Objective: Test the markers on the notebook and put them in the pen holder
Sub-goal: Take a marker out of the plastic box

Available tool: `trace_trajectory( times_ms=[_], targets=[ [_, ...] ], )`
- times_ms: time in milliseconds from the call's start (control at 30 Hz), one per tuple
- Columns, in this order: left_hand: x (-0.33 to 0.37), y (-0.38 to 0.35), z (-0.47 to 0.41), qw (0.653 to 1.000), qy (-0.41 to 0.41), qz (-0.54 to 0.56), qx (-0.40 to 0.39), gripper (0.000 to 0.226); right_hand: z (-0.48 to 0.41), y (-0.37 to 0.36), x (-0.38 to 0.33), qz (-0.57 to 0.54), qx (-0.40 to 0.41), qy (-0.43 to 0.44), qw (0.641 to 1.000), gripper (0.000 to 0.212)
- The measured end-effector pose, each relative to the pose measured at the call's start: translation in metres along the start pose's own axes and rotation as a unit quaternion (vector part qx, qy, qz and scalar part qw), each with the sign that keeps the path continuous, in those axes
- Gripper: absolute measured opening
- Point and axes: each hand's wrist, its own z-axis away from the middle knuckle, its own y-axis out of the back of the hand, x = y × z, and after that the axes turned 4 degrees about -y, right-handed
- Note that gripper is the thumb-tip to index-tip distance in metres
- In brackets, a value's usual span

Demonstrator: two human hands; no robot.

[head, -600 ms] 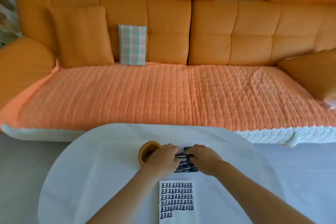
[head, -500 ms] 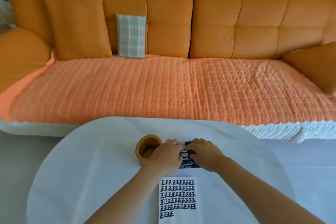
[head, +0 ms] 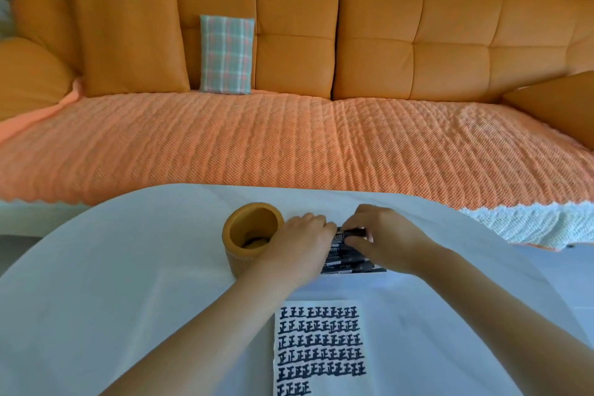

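Pick-up step: right hand (head: 385, 239) seemingly pinches top marker (head: 353, 231); left hand (head: 300, 246) curled over markers (head: 344, 260), grip cannot tell. Next: lift clear, uncap, stroke notebook (head: 319, 347).

Your left hand (head: 300, 246) lies over the left end of the black markers (head: 344, 259); its grip on them is hidden. Your right hand (head: 384, 239) pinches the farthest marker (head: 355, 230) of the row. The orange pen holder (head: 249, 236) stands upright just beside your left hand. The notebook (head: 319, 347), its page filled with dark marks, lies nearer you on the white table (head: 128, 283).
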Motion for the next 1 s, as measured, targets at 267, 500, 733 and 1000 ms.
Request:
trace_trajectory(
  times_ms=[267, 500, 733, 1000],
  targets=[
    [0.024, 0.026, 0.015, 0.992, -0.011, 0.027, 0.121, 0.02, 0.046, 0.005, -0.009, -0.062, 0.114, -0.001, 0.992, 0.017],
    [0.081, 0.041, 0.074, 0.959, 0.097, 0.197, 0.178, 0.01, 0.117, -0.005, -0.051, -0.452, 0.157, -0.096, 0.873, 0.013],
    [0.103, 0.039, 0.111, 0.964, 0.091, 0.231, 0.096, 0.012, 0.14, -0.024, -0.071, -0.472, 0.1, -0.105, 0.87, 0.015],
    [0.093, 0.034, 0.132, 0.963, 0.101, 0.209, 0.134, 0.031, 0.152, -0.039, -0.07, -0.153, 0.034, -0.033, 0.987, 0.019]
  ],
)
